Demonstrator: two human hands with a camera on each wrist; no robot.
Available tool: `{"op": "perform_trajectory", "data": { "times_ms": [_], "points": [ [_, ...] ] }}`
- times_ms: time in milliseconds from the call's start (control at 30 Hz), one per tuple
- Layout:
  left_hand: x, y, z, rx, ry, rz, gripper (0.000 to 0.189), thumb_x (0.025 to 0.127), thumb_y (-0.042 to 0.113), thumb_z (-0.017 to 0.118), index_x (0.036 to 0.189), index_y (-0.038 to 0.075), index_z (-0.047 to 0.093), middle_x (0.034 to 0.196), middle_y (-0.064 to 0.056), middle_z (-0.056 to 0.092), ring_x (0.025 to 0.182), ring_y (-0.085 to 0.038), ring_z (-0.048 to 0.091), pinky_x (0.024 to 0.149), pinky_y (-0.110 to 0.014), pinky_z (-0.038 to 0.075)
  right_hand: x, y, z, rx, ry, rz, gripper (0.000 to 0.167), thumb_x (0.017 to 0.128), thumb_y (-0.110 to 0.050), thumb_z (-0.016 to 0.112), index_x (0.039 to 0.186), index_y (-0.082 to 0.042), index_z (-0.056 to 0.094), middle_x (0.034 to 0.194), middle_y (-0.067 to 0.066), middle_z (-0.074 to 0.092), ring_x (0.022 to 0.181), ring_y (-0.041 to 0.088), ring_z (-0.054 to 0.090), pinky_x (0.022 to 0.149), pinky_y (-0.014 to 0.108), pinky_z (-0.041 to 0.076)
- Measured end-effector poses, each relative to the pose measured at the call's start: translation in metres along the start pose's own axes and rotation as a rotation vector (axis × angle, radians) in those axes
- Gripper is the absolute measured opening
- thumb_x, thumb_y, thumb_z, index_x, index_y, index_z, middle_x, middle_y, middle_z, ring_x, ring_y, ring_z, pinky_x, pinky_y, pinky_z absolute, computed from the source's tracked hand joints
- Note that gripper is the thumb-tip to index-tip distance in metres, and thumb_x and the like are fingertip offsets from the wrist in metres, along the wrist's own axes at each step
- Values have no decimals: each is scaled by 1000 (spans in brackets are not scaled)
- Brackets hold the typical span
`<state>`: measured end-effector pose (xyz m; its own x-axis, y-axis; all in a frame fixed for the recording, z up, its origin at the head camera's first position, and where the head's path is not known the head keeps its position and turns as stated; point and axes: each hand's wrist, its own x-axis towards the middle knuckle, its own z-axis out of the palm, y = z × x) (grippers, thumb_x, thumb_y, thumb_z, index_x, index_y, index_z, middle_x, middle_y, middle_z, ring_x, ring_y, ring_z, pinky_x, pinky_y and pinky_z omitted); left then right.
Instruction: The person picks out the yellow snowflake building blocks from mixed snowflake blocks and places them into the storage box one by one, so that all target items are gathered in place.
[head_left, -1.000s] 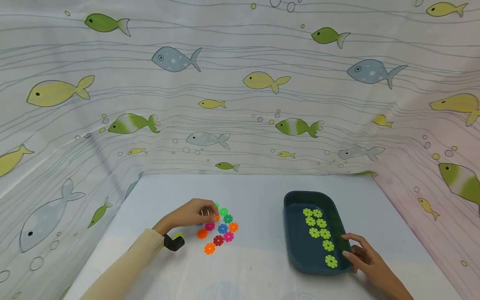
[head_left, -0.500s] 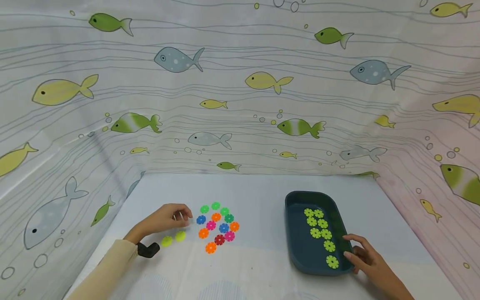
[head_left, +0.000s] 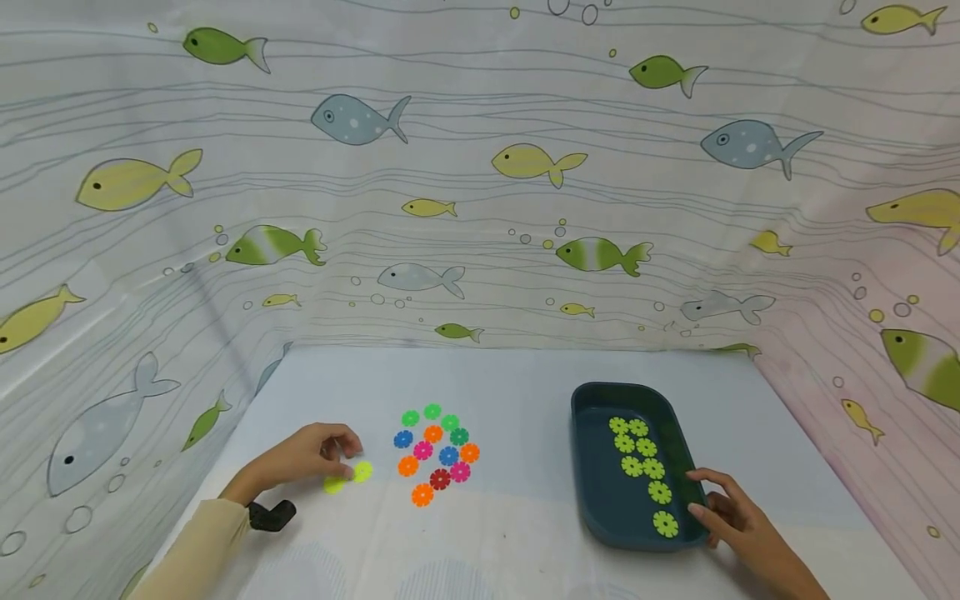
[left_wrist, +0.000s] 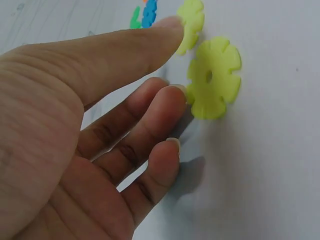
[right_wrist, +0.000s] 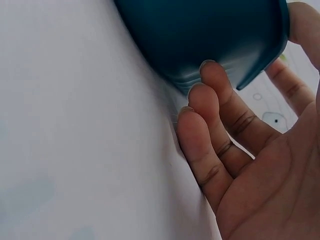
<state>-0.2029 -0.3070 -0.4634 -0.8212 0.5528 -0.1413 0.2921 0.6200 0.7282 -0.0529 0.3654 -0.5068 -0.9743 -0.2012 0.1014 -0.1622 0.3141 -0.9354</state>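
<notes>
My left hand (head_left: 311, 454) is over two yellow flower-shaped discs on the table: one disc (head_left: 363, 472) by the fingertips, the other disc (head_left: 333, 485) partly under the hand. In the left wrist view, the thumb overlaps the farther disc (left_wrist: 195, 22), while bent fingertips come right up to the nearer disc (left_wrist: 215, 80). The hand is loosely curved, with a gap between thumb and fingers. My right hand (head_left: 738, 529) grips the right side wall of a dark teal tray (head_left: 607, 517), thumb and forefinger at its rim. Several yellow-green flower discs (head_left: 660, 492) lie inside.
Between hand and tray lies a cluster of flower discs: green (head_left: 432, 412), blue (head_left: 448, 456), orange (head_left: 422, 495), pink (head_left: 461, 472) and dark red (head_left: 440, 479). Fish-printed sheeting (head_left: 510, 275) walls the white table (head_left: 517, 417) at the back and sides.
My left hand has moved left and nearer, from the mixed cluster to the two yellow discs. A blue disc it hid earlier shows now. The right hand and tray have stayed in place.
</notes>
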Motion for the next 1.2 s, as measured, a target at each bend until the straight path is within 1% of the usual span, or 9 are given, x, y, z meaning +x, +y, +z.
{"op": "perform_trajectory", "data": {
  "times_ms": [233,367,567,667,800,867,1000,1100,1200],
  "points": [
    [-10,-6,-5,-72,-92,42,42,80,18,90,115,8,69,100,-11,64,81,-23,61,69,-26,49,0,-1,0,-6,3,15,49,105,-2,55,149,-4,34,74,8,50,62,26,53,58,37,54],
    [-13,-4,-5,-95,-112,55,42,79,13,90,115,6,69,99,-12,63,84,-27,59,68,-25,48,-1,-3,0,-16,15,48,49,106,-6,56,150,-5,35,75,7,50,64,26,54,60,36,55],
    [-13,-2,-5,-92,-113,23,38,79,10,89,111,5,70,94,-11,62,82,-25,57,68,-25,47,0,1,-1,-28,13,38,49,106,-5,56,149,-3,34,75,7,51,63,26,54,59,36,55],
    [-14,-2,-4,-81,-103,4,34,78,11,90,106,5,70,89,-8,60,78,-19,54,66,-25,46,0,2,0,-35,13,39,49,106,-6,56,149,-5,35,75,6,52,62,26,55,59,36,55],
    [-15,-3,-4,-23,-68,-6,28,79,16,90,97,9,71,82,-4,57,73,-10,51,63,-25,45,0,2,0,-48,19,47,48,106,-7,57,149,-6,35,75,6,53,61,25,55,59,36,55],
    [-16,-4,-4,17,-43,-6,26,79,20,90,94,11,70,81,-2,58,72,-9,51,63,-25,46,1,1,1,-49,21,53,48,106,-8,57,149,-6,35,75,6,53,61,25,55,59,36,55],
    [-17,-4,-6,43,-27,-9,25,83,24,87,94,12,68,84,0,61,76,-11,54,67,-25,48,1,1,1,-48,23,60,48,106,-8,57,149,-6,36,74,6,52,60,26,55,59,36,55],
    [-16,-3,-9,41,-43,-7,23,87,24,85,96,12,68,86,2,63,78,-11,56,69,-26,49,1,1,1,-49,23,56,49,106,-8,57,149,-5,35,74,6,53,61,25,55,59,36,55],
    [-15,-2,-12,38,-54,-10,20,88,23,83,99,12,70,86,2,64,75,-11,56,66,-25,49,1,1,1,-42,25,53,49,105,-8,58,149,-5,35,74,6,53,62,25,55,59,36,55]
  ]
}}
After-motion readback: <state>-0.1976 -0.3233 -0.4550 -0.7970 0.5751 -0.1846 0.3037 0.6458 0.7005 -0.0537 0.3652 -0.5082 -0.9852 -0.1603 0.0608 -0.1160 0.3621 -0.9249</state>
